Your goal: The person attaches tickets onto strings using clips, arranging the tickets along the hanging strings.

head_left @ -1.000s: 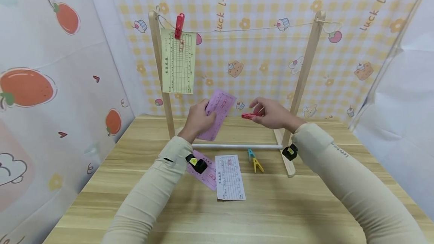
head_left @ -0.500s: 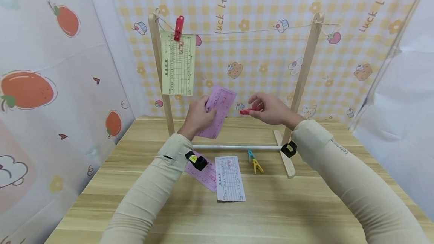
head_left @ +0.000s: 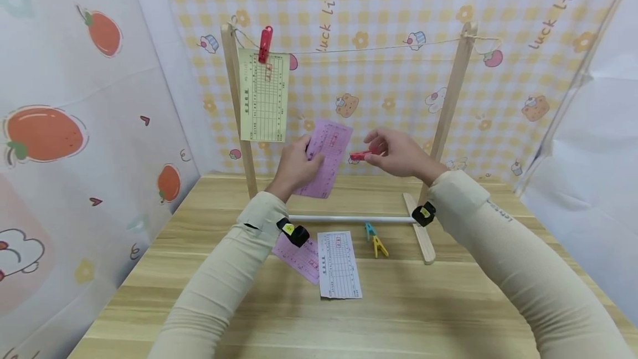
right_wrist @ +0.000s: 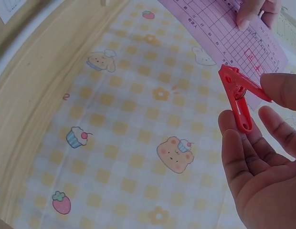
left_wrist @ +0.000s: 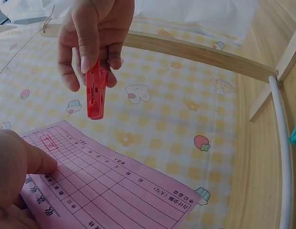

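Behind both hands, a yellow-checked cloth (head_left: 394,85) covers the back wall; below them spreads a wood-grain tabletop (head_left: 399,314). A wooden rack (head_left: 451,101) stands beyond the hands, its twine (head_left: 389,47) strung above them, its white rod (head_left: 354,218) crossing below. From the twine, up and left of the left hand (head_left: 297,165), hangs a yellow receipt slip (head_left: 264,104) under a red clip (head_left: 265,43).

The left hand grips a pink receipt slip (head_left: 331,154), thumb on its printed face; the right hand (head_left: 399,154) pinches another red clip (head_left: 360,155) by its handles, nose toward that slip. Against a second ago, both hands are higher and this clip is nearer the slip's edge, just apart from it.

The tabletop runs on between the forearms. Beneath the hands lie a white slip (head_left: 340,270), a second pink slip (head_left: 299,254), a teal clip (head_left: 369,230) and a yellow clip (head_left: 379,246).
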`<state>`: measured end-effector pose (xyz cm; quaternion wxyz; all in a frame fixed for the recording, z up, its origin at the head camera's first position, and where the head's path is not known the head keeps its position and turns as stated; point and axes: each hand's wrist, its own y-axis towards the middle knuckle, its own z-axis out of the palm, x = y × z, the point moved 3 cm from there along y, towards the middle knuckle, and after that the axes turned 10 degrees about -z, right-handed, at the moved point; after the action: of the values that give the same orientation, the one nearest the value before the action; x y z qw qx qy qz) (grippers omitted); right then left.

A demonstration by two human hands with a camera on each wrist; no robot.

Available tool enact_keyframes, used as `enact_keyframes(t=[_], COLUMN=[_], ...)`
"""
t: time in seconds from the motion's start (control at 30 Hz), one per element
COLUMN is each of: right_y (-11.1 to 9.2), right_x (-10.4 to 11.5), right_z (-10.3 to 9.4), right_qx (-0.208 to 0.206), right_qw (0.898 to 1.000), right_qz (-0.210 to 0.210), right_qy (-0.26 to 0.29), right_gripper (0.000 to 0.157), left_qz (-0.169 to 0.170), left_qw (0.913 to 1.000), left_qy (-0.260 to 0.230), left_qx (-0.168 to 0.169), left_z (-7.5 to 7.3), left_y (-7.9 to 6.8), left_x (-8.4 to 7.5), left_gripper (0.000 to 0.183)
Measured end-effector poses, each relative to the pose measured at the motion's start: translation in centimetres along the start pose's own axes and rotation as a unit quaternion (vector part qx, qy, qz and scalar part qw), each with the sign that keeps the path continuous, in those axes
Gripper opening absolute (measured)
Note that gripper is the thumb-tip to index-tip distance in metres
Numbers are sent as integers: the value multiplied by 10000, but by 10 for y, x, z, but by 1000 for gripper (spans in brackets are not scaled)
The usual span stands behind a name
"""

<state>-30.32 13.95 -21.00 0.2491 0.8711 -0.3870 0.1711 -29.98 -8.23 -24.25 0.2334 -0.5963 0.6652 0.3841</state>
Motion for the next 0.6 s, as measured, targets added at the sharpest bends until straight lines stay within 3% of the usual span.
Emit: enact_keyframes(t=[0.6], right_y=[10], right_x=[5], right_z=[-8], right_qx=[-411], right_qw=[9989], right_qz=[-71], right_qy=[211], right_gripper=[32], left_qz=[-26], left_qw=[9996], left_qy=[-268], left_qx=[8], left_z=[-3], left_y=[6], left_x=[-7], left_gripper=[29])
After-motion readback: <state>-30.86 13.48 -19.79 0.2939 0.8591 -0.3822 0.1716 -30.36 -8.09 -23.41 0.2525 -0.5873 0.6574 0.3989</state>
